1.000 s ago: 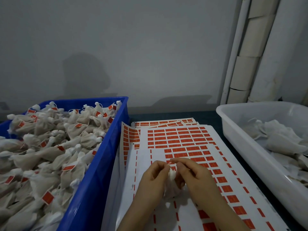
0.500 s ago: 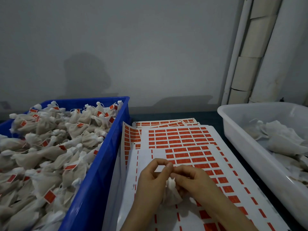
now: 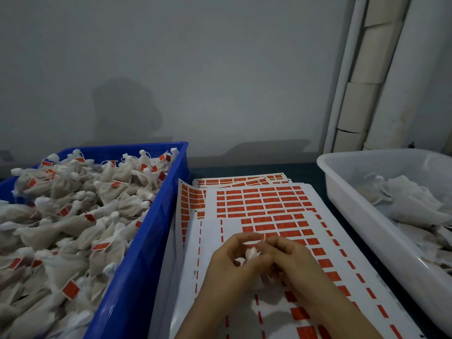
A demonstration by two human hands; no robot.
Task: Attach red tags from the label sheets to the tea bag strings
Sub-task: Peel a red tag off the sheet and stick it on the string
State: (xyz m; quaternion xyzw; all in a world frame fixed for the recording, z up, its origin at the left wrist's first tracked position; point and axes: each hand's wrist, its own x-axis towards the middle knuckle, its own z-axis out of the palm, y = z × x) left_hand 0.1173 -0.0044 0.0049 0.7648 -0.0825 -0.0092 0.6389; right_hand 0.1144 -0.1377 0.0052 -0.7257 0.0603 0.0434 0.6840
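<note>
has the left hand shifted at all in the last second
No, not noticeably: the left hand still holds the tea bag over the same stripped patch of the label sheet.

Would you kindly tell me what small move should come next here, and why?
Probably pinch the red tag closed: the left hand grips the tea bag over the label sheet, and the right hand pinches the tag, which shows only as a sliver, seemingly not folded flat yet.

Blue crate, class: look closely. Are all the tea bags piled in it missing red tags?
No: many tea bags in the blue crate carry red tags on their strings.
</note>
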